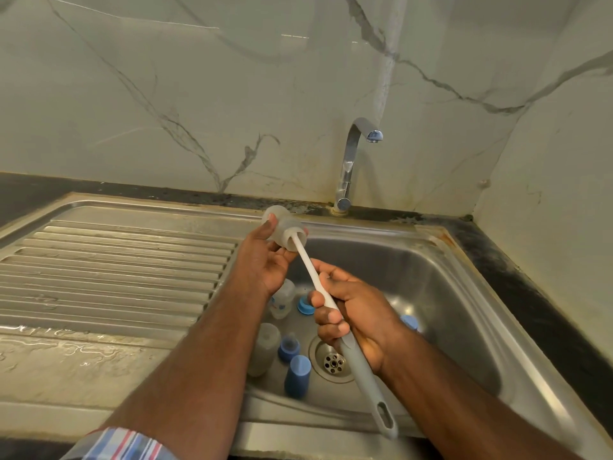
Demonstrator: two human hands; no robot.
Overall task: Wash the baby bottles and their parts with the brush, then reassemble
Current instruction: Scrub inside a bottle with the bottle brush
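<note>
Scrubbing is early on: left hand (265, 263) holds a bottle (283, 232), right hand (351, 313) grips the brush (310, 270) inside it, while other parts (297, 373) wait unassembled by the sink (447, 293) drain.

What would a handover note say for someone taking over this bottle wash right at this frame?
Left hand holds a clear bottle over the sink.
Right hand grips the brush handle; the brush head is inside that bottle.
In the basin: two more clear bottles, a blue collar, a blue collar with teat, a blue cap, another blue part behind the right wrist.
Tap is not running.
Done: scrubbing of one bottle underway.
Left: the other bottles and parts, then reassembly.
</note>
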